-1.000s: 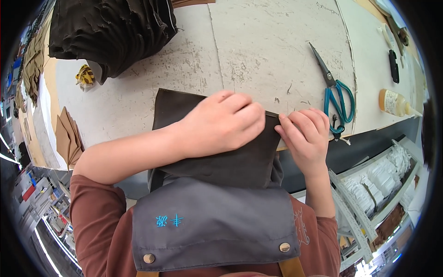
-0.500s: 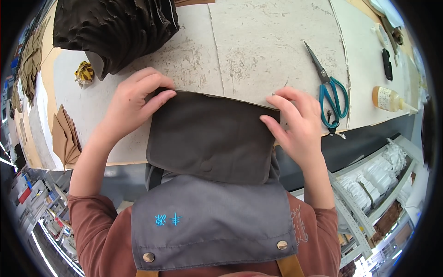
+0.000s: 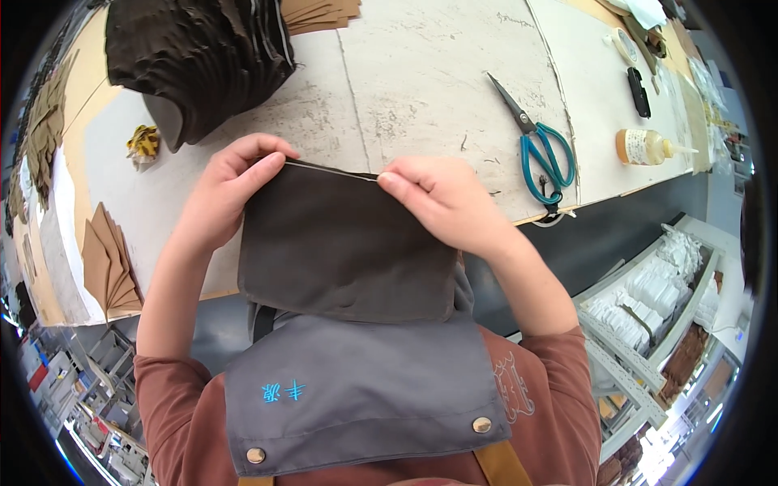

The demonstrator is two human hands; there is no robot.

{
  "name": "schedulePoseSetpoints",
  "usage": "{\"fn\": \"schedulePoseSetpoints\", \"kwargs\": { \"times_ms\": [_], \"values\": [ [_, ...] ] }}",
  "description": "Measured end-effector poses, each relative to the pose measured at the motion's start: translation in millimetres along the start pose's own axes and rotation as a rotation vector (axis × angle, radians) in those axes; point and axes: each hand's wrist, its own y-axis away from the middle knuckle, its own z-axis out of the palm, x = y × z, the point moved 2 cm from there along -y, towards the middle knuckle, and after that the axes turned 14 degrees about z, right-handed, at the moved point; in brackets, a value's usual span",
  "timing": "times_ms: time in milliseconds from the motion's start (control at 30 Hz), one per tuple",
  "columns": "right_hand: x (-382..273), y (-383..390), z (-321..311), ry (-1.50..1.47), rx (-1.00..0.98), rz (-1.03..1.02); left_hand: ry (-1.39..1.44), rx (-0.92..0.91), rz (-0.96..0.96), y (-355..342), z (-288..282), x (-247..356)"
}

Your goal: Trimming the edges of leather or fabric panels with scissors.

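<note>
In the middle of the frame, a dark grey fabric piece [image 3: 344,247] is held up by its top edge, its lower part hanging down over the near edge of the counter [image 3: 421,97] toward the person's grey apron [image 3: 365,397]. The left hand [image 3: 223,194] pinches the upper left corner of the fabric piece, thumb and fingers closed tight on the edge. The right hand [image 3: 442,198] pinches the same edge a little right of centre, its grip likewise closed on the cloth. A thin pale line runs along the edge between the two hands. At the upper left of the frame a stack of dark fabric pieces [image 3: 198,61] lies on the counter. To the right lie teal-handled scissors [image 3: 539,146], well apart from the hands, and farther right a small glue bottle [image 3: 644,147] lies on its side.
</note>
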Motion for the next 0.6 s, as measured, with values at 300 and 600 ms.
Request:
{"fn": "schedulePoseSetpoints", "kwargs": {
  "times_ms": [300, 600],
  "values": [
    [-19, 4, -39, -0.68, -0.411, 0.288, 0.233, 0.009, -0.023, -15, 12, 52],
    [-62, 44, -47, -0.14, -0.142, -0.056, 0.251, -0.148, 0.0, 24, 46, 96]
  ]
}}
